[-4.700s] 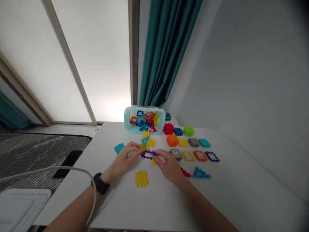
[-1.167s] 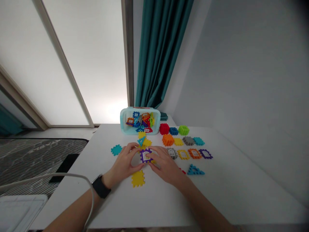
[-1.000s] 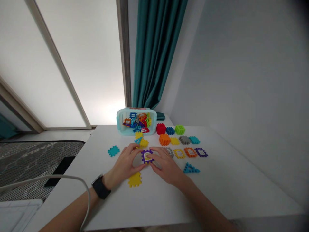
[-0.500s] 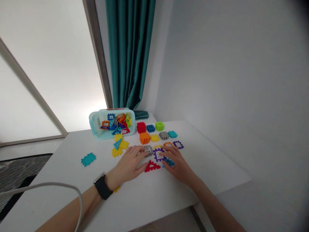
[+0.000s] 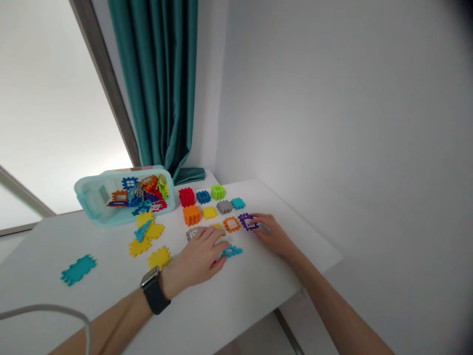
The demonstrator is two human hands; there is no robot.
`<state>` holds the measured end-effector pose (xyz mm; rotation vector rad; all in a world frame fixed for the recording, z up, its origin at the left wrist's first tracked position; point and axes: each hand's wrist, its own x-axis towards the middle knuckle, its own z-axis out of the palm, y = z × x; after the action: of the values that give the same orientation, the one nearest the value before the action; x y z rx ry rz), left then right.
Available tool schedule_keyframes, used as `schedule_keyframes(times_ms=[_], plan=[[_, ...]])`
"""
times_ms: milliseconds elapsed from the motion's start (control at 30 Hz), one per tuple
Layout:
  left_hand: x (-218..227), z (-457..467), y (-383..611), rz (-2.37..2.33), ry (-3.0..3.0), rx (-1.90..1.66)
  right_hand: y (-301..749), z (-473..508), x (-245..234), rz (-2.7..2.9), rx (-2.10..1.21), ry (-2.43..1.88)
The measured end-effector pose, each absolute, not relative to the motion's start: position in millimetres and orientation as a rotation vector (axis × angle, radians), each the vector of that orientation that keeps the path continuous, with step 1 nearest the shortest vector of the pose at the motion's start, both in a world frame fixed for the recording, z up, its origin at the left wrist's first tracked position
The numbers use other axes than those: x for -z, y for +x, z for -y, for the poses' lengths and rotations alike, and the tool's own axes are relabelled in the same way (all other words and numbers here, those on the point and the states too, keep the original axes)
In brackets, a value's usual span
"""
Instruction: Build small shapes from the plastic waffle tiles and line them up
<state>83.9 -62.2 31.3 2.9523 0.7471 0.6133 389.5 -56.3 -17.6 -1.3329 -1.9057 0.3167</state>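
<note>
My right hand has its fingertips on a purple window tile at the right end of a row of toothed plastic tiles, gripping its edge. Beside it lies an orange window tile. My left hand, a dark watch on its wrist, rests with fingers spread over the front tiles. It partly covers a grey window tile, a yellow tile and a red piece. By its fingertips is a light blue triangle; nothing shows gripped in this hand.
Behind are red, orange and lime stacks. A pale blue bin of mixed tiles lies back left. Loose yellow tiles and a teal tile lie left; a cable crosses the lower left.
The view has turned right. My right hand has carried a purple window tile from the middle to the purple one at the row's right end. My left hand stays over the front tiles.
</note>
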Motion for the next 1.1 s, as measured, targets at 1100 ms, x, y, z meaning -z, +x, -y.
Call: schedule_keyframes(times_ms=[1100], plan=[[-28.8, 53.7, 96.3, -0.704, 3.008, -0.535, 414.1, 14.1, 21.0, 2.032, -0.51, -1.33]])
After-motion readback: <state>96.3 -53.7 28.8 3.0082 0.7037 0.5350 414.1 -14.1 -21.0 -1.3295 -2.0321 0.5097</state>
